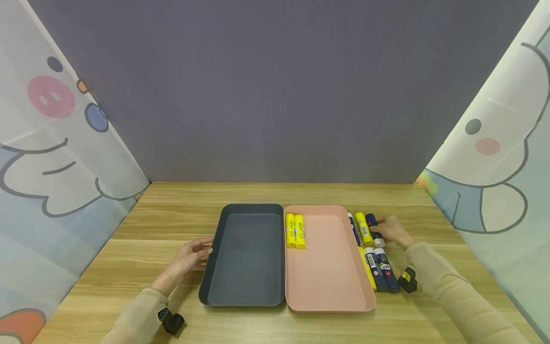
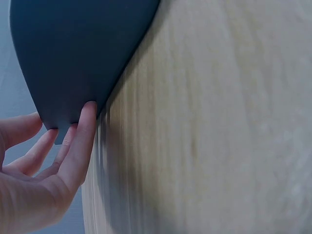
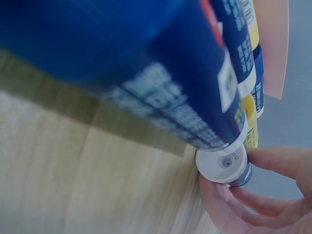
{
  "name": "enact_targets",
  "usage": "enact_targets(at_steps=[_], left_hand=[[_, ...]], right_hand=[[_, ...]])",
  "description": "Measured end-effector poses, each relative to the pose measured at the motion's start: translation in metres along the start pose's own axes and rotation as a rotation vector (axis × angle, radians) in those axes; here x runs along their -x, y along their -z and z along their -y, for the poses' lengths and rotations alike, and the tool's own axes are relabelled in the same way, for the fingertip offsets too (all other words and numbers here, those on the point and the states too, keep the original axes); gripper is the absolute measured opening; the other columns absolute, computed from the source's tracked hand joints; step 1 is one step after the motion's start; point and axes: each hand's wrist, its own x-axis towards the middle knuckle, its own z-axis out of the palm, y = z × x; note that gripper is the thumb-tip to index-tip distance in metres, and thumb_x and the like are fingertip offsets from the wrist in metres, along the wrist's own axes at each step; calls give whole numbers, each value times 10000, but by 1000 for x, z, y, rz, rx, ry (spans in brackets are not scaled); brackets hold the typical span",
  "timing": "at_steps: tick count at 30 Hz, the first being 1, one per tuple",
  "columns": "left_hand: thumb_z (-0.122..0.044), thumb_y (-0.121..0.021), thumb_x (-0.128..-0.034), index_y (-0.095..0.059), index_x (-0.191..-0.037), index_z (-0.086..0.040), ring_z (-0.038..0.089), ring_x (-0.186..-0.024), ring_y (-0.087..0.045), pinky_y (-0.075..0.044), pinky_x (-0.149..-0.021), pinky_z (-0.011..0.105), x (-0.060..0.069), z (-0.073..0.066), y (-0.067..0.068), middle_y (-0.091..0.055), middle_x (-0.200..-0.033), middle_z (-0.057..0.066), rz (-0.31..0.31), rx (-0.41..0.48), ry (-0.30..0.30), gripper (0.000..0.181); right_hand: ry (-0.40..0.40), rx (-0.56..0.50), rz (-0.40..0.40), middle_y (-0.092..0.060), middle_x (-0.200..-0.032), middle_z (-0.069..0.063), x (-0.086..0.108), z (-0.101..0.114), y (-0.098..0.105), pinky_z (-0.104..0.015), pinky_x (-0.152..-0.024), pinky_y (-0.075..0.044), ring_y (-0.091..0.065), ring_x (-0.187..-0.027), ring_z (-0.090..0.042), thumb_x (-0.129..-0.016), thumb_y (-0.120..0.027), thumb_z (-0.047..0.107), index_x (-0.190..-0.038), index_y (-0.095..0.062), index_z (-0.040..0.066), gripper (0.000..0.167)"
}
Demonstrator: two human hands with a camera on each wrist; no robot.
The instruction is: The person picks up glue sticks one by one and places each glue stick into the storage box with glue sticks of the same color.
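My right hand (image 1: 395,231) pinches a dark blue glue stick (image 1: 371,220) with a white end, at the right of the back row of glue sticks. In the right wrist view, thumb and fingers close round this glue stick's white end (image 3: 219,165). Left of it lie a yellow glue stick (image 1: 364,229) and a partly hidden blue one (image 1: 354,230). My left hand (image 1: 186,260) touches the outer left wall of the dark grey tray (image 1: 249,258) with extended fingers. Two yellow glue sticks (image 1: 290,230) lie side by side in the pink tray's (image 1: 331,277) back left corner.
In front of my right hand, a front row holds a yellow glue stick (image 1: 368,271) and two blue ones (image 1: 387,271), close beside the pink tray. The trays stand side by side on the wooden table (image 1: 240,327). A grey panel (image 1: 275,95) rises behind the table.
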Motion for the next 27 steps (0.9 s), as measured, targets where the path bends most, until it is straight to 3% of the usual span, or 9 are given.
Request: enact_targets(at_steps=[10,27], left_hand=[[-103,-502,-891,-379,-1279,73,246,-893,-589,-498,-698,400,0,1,0,-489,-1158,254,0,-3,-1,444],[-101,-496,-894,-372,-1281,78,238,-875,-589,-499,-695,391,1,0,0,-487,-1153,251,10,7,-7,444]], right_hand=[[-19,-10,-4,-418,-1125,-404,2,2,2,-368,-652,-511,-563,-860,-332,-844,-513,94,-1179,-334,-255,515],[59,15,-21,-478,-1071,-378,7,20,6,-351,-628,-515,-579,-802,-269,-844,-525,123,-1163,-377,-243,508]])
